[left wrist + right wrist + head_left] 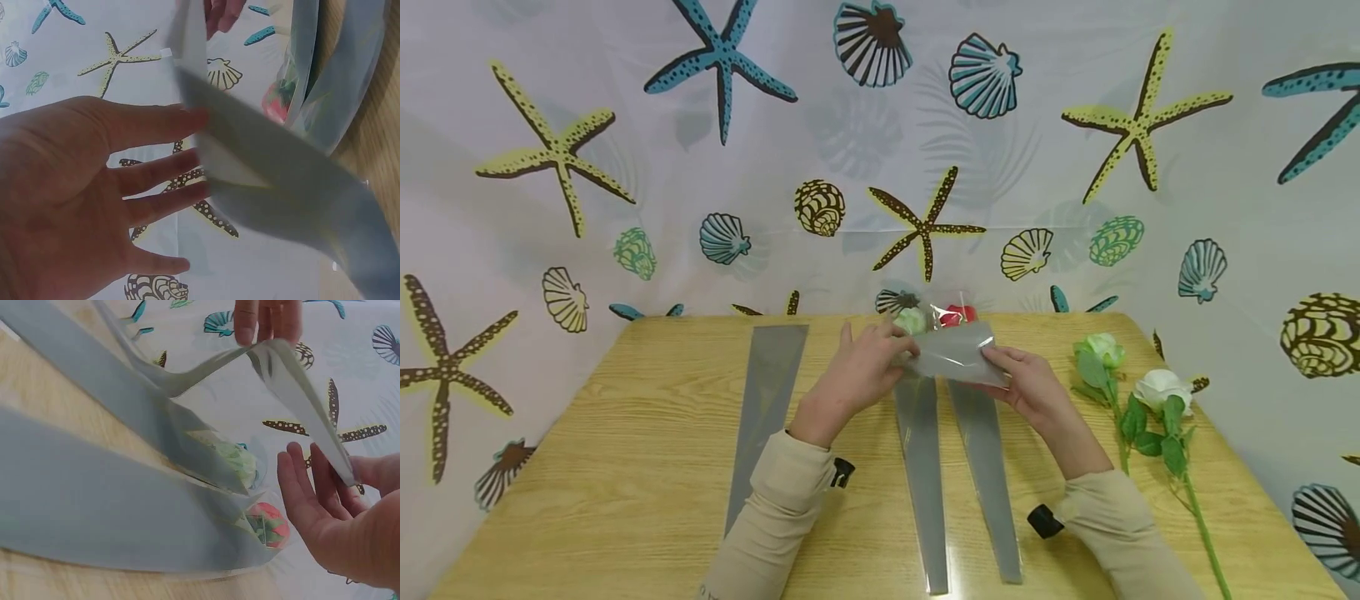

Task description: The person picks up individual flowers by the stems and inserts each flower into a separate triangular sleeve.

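Note:
Between both hands, a grey plastic flower sleeve (953, 356) is held up at the far side of the table, its wide mouth spread apart. My left hand (868, 365) pinches one edge of it, thumb against fingers that are fairly straight in the left wrist view. The opposite edge is pinched between the thumb and fingers of my right hand (344, 512). Below lie two roses in matching grey sleeves: a pale green rose (240, 462) and a red rose (270, 524), their blooms at the wide ends.
Another grey sleeve (767, 392) lies flat on the wooden table (647, 467), left of the hands. On the right are two unwrapped roses, one pale green rose (1103, 350) and one white rose (1163, 390). A patterned cloth (760, 192) hangs behind the table.

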`<state>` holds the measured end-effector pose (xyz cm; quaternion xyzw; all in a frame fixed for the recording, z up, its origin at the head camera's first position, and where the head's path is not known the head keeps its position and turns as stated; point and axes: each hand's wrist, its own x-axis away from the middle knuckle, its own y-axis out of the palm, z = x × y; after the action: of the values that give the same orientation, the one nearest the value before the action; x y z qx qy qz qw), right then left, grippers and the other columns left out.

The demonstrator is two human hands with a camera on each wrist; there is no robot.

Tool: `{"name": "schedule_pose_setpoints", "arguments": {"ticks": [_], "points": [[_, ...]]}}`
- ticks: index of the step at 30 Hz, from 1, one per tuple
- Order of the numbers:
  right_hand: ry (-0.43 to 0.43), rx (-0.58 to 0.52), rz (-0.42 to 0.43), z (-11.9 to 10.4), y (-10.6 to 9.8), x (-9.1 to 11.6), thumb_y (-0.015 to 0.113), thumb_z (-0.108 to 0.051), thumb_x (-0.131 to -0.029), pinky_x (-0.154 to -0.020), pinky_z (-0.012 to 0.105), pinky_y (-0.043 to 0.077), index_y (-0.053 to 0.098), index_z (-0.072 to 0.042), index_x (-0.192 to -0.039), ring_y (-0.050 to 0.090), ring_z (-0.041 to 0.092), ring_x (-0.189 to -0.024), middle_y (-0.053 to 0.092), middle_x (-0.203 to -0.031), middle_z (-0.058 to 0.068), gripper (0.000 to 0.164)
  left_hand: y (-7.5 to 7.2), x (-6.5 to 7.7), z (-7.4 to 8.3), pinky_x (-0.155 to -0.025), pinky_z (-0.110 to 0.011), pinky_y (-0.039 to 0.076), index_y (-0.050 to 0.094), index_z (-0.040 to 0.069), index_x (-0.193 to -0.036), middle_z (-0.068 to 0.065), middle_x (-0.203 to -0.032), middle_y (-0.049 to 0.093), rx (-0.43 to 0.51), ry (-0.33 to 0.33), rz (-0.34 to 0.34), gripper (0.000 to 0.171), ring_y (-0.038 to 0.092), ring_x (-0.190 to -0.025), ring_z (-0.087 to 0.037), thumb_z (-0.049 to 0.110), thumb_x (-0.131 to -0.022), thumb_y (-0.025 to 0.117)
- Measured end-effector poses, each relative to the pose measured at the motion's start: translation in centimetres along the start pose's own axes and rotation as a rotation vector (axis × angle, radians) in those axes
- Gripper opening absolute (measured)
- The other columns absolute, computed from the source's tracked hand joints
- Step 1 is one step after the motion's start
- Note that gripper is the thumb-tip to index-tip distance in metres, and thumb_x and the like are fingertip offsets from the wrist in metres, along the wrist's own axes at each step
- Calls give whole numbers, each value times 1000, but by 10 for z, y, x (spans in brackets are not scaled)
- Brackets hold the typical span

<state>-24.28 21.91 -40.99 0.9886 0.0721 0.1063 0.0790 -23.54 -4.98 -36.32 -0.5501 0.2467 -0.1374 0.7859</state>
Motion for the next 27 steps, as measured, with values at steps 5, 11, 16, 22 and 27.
{"name": "schedule_pose_setpoints", "arguments": {"ticks": [5,11,16,22,27], "points": [[-60,129,99,0,6,1,66,-28,-106,-77,21,60,62,6,-137,69,3,-88,71,-99,-11,46,2,-2,-1,-121,-80,18,72,20,-131,-6,-148,61,54,-23,-83,30,57,-140,-34,16,-101,72],[-164,303,161,2,13,3,74,-30,-101,-75,20,57,75,-1,-112,64,3,-82,70,-87,-15,32,5,-5,2,-118,-72,36,62,24,-146,-9,-153,57,43,56,2,44,55,-143,-32,19,-103,71],[-267,417,173,5,22,5,77,-28,-99,-75,20,52,75,3,-108,61,5,-82,69,-85,-17,32,9,-9,9,-114,-59,47,56,28,-152,-13,-158,50,47,194,116,57,53,-144,-35,14,-100,74],[-328,477,146,12,29,5,78,-26,-98,-72,22,52,75,3,-101,62,6,-81,69,-85,-14,30,17,-11,19,-103,-52,56,65,24,-141,-16,-153,53,27,328,180,43,63,-131,-34,10,-101,71],[-334,497,148,15,32,4,79,-24,-97,-70,23,52,76,4,-101,63,6,-78,70,-83,-14,29,21,-9,24,-108,-63,50,64,22,-137,-13,-155,52,-34,291,177,35,55,-142,-30,19,-103,70]]}}
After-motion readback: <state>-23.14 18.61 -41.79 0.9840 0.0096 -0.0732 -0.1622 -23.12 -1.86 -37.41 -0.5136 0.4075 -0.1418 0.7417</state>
